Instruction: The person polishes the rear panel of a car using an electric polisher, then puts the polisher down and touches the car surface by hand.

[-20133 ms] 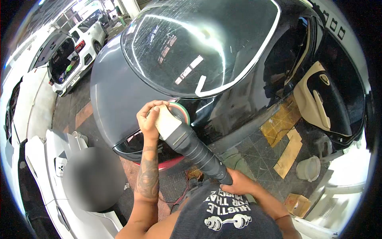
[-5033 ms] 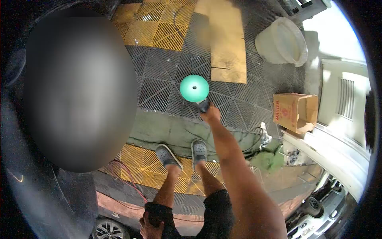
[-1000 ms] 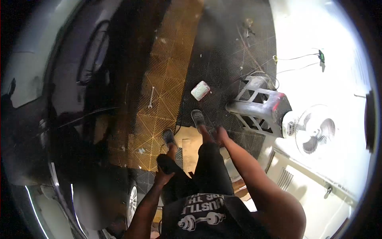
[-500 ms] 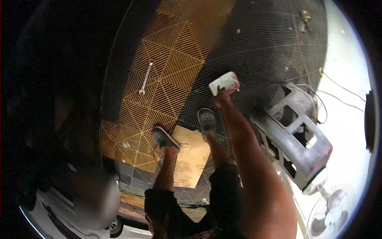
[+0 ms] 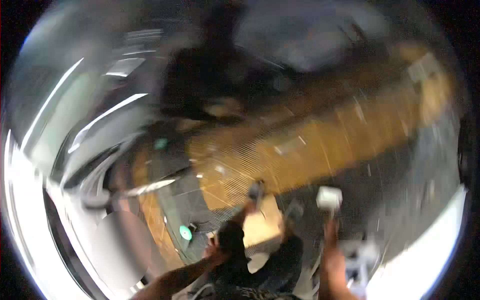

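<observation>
My right hand (image 5: 331, 231) is stretched out at the right and closed on a flat whitish rectangular piece (image 5: 329, 198). Earlier its edges showed pink smears; motion blur hides its exact kind. Beside my left thigh hangs my left hand (image 5: 215, 251), whose fingers are too smeared to tell whether they hold anything. Between my feet lies a piece of cardboard (image 5: 262, 225). One dark clog (image 5: 256, 192) shows on the floor left of it.
Yellow slatted floor tiles (image 5: 320, 150) run across the middle, with dark tiles alongside. A grey car part (image 5: 362, 255) is at the lower right. A round green object (image 5: 185, 232) sits left of my legs. A dark vehicle body (image 5: 215, 75) fills the upper area.
My view has swung to the left, showing more of the vehicle side. My left hand has come into view. The right hand still holds the whitish piece, now lower in view.
</observation>
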Motion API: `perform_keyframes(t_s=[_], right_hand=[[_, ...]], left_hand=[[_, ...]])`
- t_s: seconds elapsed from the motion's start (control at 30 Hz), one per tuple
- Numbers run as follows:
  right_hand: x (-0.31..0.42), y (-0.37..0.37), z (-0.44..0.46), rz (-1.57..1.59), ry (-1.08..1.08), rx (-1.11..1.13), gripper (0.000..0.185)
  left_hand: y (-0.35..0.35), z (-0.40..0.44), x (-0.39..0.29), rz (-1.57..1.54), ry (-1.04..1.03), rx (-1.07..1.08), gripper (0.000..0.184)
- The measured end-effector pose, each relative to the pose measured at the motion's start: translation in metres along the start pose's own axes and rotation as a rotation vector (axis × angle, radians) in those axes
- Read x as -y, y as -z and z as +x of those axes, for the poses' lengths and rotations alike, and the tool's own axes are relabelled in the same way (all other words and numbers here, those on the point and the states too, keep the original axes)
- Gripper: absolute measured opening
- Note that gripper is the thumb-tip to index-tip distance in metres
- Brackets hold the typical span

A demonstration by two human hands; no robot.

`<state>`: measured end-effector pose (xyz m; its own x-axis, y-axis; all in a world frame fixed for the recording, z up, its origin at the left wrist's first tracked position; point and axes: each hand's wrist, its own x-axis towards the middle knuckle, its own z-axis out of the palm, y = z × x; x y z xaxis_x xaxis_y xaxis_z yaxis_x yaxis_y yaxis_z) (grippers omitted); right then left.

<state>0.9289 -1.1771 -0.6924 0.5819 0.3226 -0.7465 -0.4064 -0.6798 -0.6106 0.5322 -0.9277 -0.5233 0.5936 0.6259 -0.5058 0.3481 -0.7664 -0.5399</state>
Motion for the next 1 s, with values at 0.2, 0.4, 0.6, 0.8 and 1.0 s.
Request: perform_keyframes(t_s=[0.2, 0.4, 0.6, 0.8, 1.0], right_hand=[[0.111, 0.037, -0.096, 0.322, -0.171, 0.378, 0.039], [0.248, 0.007, -0.11, 0.206, -0.137, 0.575, 0.029], [0.435, -0.231, -0.244, -0.124, 0.247, 0.845, 0.017], [0.543, -0.459, -0.377, -0.553, 1.146, 1.102, 0.024], [0.678, -0.647, -0.491, -0.765, 1.777, 0.892, 0.049]], left_hand=[[0.004, -0.011, 0.011, -0.325, 0.465, 0.048, 0.073], [0.026, -0.108, 0.126, -1.627, 0.254, 0.455, 0.108], [-0.081, -0.207, 0.122, -1.932, 0.983, 0.537, 0.11], [-0.197, -0.271, 0.169, -1.876, 1.061, 0.405, 0.1], [-0.199, -0.298, 0.258, -2.082, 1.605, -0.072, 0.09]])
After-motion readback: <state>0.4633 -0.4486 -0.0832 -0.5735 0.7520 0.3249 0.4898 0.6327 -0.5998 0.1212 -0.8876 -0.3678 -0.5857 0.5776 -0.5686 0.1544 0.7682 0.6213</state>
